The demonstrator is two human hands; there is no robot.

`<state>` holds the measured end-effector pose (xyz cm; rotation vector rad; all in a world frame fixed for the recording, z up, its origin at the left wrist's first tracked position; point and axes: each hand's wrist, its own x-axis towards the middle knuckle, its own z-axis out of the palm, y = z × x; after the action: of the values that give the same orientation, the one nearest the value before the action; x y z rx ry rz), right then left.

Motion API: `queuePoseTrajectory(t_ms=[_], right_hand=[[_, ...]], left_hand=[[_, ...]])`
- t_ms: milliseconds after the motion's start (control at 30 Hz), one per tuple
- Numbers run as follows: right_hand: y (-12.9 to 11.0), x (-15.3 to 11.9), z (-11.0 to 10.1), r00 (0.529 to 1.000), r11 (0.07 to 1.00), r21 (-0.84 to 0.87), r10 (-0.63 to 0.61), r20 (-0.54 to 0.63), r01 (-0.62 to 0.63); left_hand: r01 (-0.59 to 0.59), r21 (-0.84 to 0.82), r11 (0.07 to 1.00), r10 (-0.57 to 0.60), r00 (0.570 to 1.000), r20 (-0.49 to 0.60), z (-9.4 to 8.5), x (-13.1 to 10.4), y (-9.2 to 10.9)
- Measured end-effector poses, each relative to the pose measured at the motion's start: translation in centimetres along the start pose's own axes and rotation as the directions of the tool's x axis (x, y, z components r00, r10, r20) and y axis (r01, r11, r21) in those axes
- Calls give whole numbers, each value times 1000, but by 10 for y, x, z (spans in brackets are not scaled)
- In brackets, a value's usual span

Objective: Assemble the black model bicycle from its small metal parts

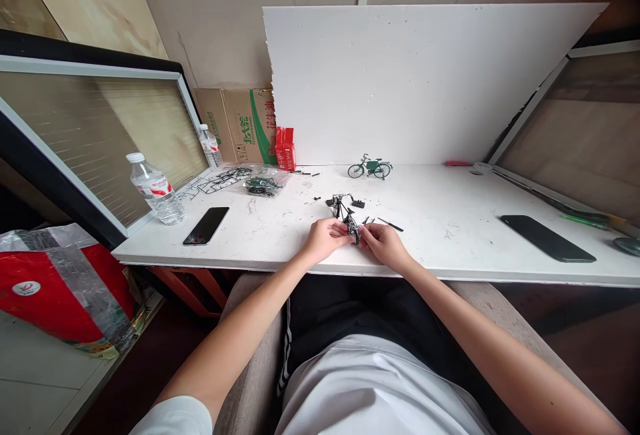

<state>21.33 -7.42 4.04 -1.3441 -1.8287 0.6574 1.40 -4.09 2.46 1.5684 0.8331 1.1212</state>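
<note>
A small black model bicycle [339,210] stands near the front edge of the white table, its near wheel between my two hands. My left hand [326,238] closes its fingers on the wheel end from the left. From the right, my right hand [384,243] pinches at the same wheel; its fingertips are small and partly hidden. Just behind lies a small black part [358,204], and a thin black tool [391,224] rests to the right. Farther back is a finished-looking green model bicycle [371,167], standing upright by the white board.
On the white table [445,248] are a phone [207,225], a water bottle [156,190], a bag of green and black parts [264,185], black part frames [223,180], a red box [285,148] and a dark flat device [547,238]. A white board [425,82] stands behind.
</note>
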Motion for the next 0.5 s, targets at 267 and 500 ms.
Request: queuePoseTrajectory(t_ms=[267,500], right_hand=[[-2,-1,1,1000,1000,-21,2,-26,-3],[5,1,4,999,1000,-10,0,-47,-1]], left_hand=[[-4,26,1000,4,1000,-12,0,1,-5],[-43,127,991,43,999,0,1,0,-3]])
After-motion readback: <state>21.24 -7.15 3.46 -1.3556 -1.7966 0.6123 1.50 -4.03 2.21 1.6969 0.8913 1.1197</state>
